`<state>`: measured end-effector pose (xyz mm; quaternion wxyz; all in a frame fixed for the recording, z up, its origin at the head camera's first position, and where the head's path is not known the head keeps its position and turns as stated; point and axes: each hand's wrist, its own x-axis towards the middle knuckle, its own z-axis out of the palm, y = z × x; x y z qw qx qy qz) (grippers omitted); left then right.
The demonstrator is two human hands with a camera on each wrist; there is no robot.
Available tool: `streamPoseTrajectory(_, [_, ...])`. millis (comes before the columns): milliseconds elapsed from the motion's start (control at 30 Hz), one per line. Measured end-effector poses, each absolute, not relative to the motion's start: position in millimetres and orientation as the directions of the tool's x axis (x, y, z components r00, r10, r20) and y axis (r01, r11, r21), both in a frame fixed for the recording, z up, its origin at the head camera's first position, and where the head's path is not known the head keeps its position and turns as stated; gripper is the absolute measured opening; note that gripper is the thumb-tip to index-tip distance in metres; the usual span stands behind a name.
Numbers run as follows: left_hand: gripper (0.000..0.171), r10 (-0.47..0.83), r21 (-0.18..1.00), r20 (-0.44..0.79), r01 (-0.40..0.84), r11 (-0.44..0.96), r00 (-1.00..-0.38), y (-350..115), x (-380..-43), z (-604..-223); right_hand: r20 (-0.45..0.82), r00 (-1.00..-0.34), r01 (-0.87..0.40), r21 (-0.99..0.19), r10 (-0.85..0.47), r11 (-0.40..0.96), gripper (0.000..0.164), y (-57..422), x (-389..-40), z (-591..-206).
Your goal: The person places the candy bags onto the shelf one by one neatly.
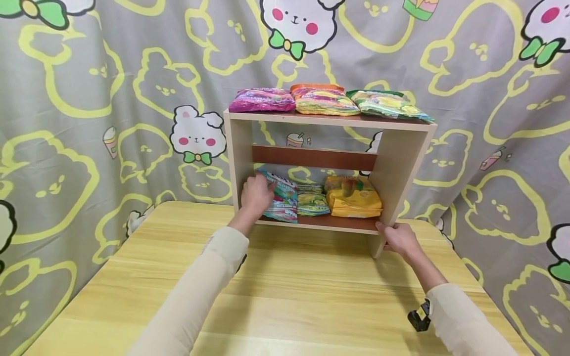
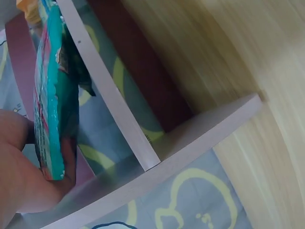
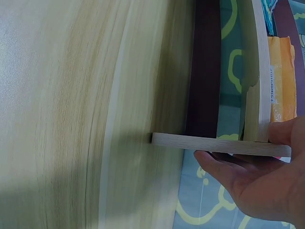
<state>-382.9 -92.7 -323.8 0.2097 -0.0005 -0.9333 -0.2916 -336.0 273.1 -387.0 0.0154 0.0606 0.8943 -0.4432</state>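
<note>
My left hand [image 1: 258, 193] pinches a teal candy packet [image 1: 285, 198] at the left end of the lower board. In the left wrist view the thumb lies on one face of the teal packet [image 2: 57, 109] and the fingers are behind it. My right hand [image 1: 401, 238] grips the right side panel [image 1: 403, 168] of a small wooden shelf near its lower end. The right wrist view has the thumb inside and the fingers outside that panel [image 3: 219, 144]. Beside the teal packet stand green-yellow packets [image 1: 311, 200] and orange-yellow packets [image 1: 356, 200].
On the top board [image 1: 329, 120] lie purple packets [image 1: 262, 100], orange-pink packets [image 1: 325, 101] and green-white packets [image 1: 387, 104]. The shelf stands toward the back of a wooden table [image 1: 289, 291], before a patterned curtain [image 1: 147, 99].
</note>
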Motion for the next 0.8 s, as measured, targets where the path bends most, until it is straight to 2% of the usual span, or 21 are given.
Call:
streamPoseTrajectory(200, [0.053,-0.099,0.45,0.343,0.071,0.89,-0.934,-88,-379,-325,-0.078,-0.993,0.118,-0.787,0.092,0.606,0.067,275,-337,-387])
streamPoseTrajectory(367, [0.044,-0.067,0.403,0.251,0.041,0.914,-0.966,-88,-375,-328,-0.079,-0.993,0.118,-0.788,0.091,0.604,0.066,275,-337,-388])
streamPoseTrajectory(500, [0.045,-0.054,0.362,0.202,0.023,0.932,-0.978,-89,-375,-331,-0.082,-0.993,0.119,-0.791,0.089,0.6,0.067,275,-338,-388])
streamPoseTrajectory(667, [0.045,-0.014,0.267,0.221,0.047,0.962,-0.975,-84,-371,-330,-0.081,-0.993,0.116,-0.79,0.086,0.602,0.068,275,-339,-388])
streamPoseTrajectory(800, [0.051,0.05,0.242,0.228,0.106,0.964,-0.972,-75,-362,-328,-0.08,-0.993,0.117,-0.791,0.088,0.6,0.068,276,-339,-388])
